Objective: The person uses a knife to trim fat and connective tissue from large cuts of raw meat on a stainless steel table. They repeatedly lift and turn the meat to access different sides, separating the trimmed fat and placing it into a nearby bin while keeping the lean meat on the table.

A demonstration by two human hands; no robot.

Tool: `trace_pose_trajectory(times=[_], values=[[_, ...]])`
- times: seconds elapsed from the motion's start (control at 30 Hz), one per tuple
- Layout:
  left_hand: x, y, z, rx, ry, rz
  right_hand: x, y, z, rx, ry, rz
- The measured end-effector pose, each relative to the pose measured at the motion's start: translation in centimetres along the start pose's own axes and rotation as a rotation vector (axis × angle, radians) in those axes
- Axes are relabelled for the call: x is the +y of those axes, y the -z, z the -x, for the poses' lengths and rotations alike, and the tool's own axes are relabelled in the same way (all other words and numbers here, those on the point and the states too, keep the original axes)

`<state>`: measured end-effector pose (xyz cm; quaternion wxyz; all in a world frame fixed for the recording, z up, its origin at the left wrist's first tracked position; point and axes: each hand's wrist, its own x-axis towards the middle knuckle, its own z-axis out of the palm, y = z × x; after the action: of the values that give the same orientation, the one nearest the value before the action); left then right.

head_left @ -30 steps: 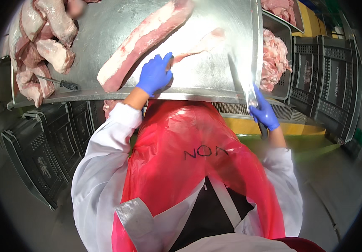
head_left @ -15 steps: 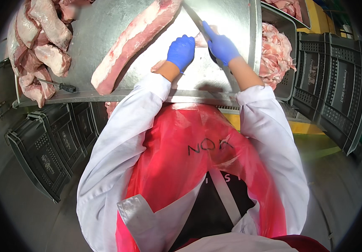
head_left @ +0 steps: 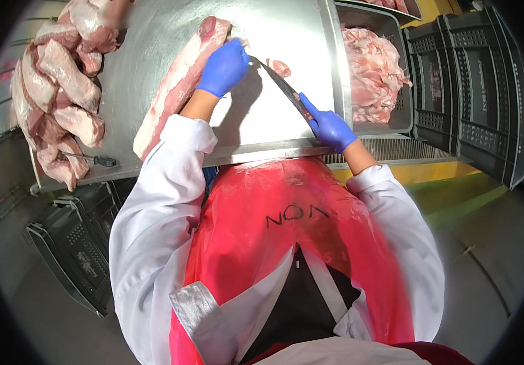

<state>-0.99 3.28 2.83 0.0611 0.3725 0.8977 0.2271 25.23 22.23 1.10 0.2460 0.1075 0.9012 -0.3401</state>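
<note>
A long pale-pink loin of meat (head_left: pixel 176 82) lies slantwise on the metal worktable (head_left: pixel 152 30). My blue-gloved left hand (head_left: pixel 224 68) is closed at the right side of its far end. A small pale bit of meat shows by the fingertips; whether it is loose or part of the loin I cannot tell. My right hand (head_left: pixel 333 129), also gloved in blue, grips a knife (head_left: pixel 286 90), forefinger stretched along it. The blade points away and to the left, low over the table. Close to its tip lies a small meat scrap (head_left: pixel 279 67).
Several large meat cuts (head_left: pixel 61 79) are heaped at the table's left, with a dark-handled tool (head_left: pixel 105 161) beside them. To the right stands a grey tub (head_left: pixel 400 115) of meat trimmings (head_left: pixel 374 76). Dark crates stand at right (head_left: pixel 475 91) and lower left (head_left: pixel 76 249).
My left hand has moved left to the loin's far end, leaving a meat scrap on the table. My right hand has drawn the knife nearer to me. The view has shifted.
</note>
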Motion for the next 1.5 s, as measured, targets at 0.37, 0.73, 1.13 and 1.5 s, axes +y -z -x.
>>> trace_pose_trajectory(times=[0.37,0.73,1.13,1.5], values=[[9.7,-6.3,-3.6,0.576,-0.134,0.423,4.0,-1.6,4.3,0.564,-0.149,-0.764],[-7.4,-3.4,12.4,0.062,-0.18,0.03,-4.4,2.0,-11.0,0.357,0.056,-0.905],[-27.3,12.8,48.5,0.19,0.883,-0.52,-14.9,3.6,-24.9,0.271,0.023,-0.74],[-27.3,13.9,21.8,0.507,0.341,-0.03,-11.6,-3.1,-13.6,0.167,0.09,-0.497]])
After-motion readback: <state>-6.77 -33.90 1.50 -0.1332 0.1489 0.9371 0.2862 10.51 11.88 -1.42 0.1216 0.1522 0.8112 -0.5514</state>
